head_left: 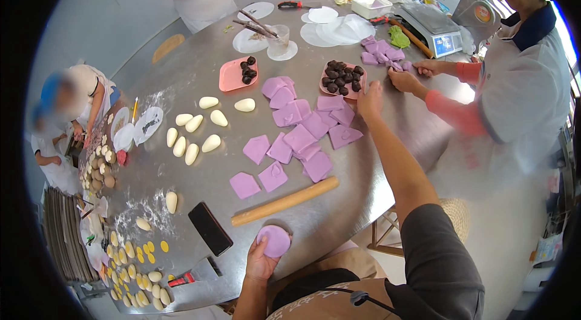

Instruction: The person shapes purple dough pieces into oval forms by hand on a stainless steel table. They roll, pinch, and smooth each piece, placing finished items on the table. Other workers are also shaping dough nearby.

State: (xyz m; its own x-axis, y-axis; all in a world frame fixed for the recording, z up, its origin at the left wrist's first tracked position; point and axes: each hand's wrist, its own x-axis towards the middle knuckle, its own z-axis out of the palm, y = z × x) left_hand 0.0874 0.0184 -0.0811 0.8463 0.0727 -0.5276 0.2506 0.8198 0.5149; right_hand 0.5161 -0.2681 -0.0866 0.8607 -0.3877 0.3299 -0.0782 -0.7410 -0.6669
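My left hand [261, 264] is closed around the edge of a round, flat piece of purple dough [275, 242], near the table's front edge. My right hand [370, 104] reaches across to the right rim of a pink tray [352, 93] heaped with dark brown balls [340, 78]. Its fingers are bent beside the tray, and whether they grip a ball is too small to tell. Flat purple dough pieces [299, 138] lie overlapped in front of the tray. A wooden rolling pin [285, 201] rests between them and my left hand.
Another pink tray [227, 75] with fewer balls stands farther left. Pale egg-shaped dough pieces [211, 143], a black phone [210, 228] and a red-handled scraper [195, 273] lie leftward. At the right, a co-worker's hands [407, 79] handle purple dough near a scale [431, 27].
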